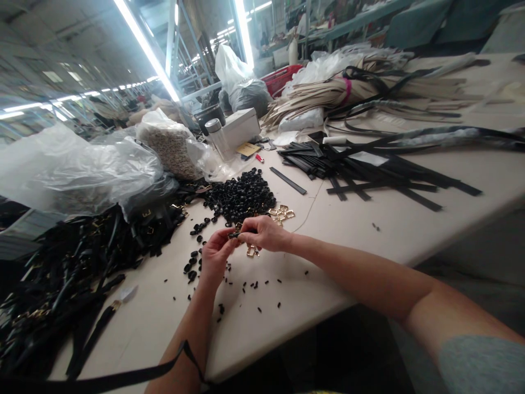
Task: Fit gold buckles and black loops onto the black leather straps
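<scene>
My left hand and my right hand meet over the table, fingertips pinched together on a small dark piece. Fingers cover most of it, so its exact kind does not show. Just beyond my hands lies a heap of small black loops, with several strays beside my left wrist. Gold-coloured metal buckle frames sit behind my right hand, and another gold frame lies just under it. A black strap runs across my left forearm at the bottom of the view.
Finished-looking black straps with gold buckles pile up at left, below clear plastic bags. Cut black strips and a beige strap bundle lie at right. A clear bottle stands beside a white box. Small black bits dot the near table.
</scene>
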A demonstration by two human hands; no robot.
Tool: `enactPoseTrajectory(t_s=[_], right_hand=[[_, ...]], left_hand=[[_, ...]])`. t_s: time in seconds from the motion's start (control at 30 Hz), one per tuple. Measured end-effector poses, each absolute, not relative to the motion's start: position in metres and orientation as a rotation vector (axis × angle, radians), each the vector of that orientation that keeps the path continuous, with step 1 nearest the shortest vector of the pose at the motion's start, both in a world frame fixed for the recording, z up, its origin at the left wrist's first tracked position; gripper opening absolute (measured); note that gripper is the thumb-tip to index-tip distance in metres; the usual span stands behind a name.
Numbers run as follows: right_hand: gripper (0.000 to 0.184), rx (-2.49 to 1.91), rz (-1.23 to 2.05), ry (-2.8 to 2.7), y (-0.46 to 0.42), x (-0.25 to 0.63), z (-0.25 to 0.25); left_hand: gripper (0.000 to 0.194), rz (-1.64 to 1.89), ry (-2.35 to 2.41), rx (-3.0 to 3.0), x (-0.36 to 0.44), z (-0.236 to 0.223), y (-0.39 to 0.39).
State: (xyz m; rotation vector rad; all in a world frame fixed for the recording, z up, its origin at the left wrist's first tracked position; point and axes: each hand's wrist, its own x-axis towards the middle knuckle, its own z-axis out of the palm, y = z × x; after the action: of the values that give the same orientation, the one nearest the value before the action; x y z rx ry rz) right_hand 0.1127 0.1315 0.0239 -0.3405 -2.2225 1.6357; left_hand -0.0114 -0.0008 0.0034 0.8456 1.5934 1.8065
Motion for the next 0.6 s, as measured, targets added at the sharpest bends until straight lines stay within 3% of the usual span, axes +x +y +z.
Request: enactPoseTrajectory(t_s=[0.1,0.27,0.6], right_hand=[[0.018,-0.364,2.04,-2.06,0.1334,0.1116,0.0241],[0.022,-0.399,2.216,-1.951,0.1391,0.1112,0.0245],[0.019,-0.461,1.859,-2.055,0.1387,0.1101,0.0221]], left_hand=[[0.036,1.793,1.536,0.721,-0.0104,0.0038,0.0005],[0.035,1.653,1.62,0.732,-0.0154,0.0067,-0.0048],[0.034,1.704,1.585,0.518,-0.0151,0.0062,-0.0027]])
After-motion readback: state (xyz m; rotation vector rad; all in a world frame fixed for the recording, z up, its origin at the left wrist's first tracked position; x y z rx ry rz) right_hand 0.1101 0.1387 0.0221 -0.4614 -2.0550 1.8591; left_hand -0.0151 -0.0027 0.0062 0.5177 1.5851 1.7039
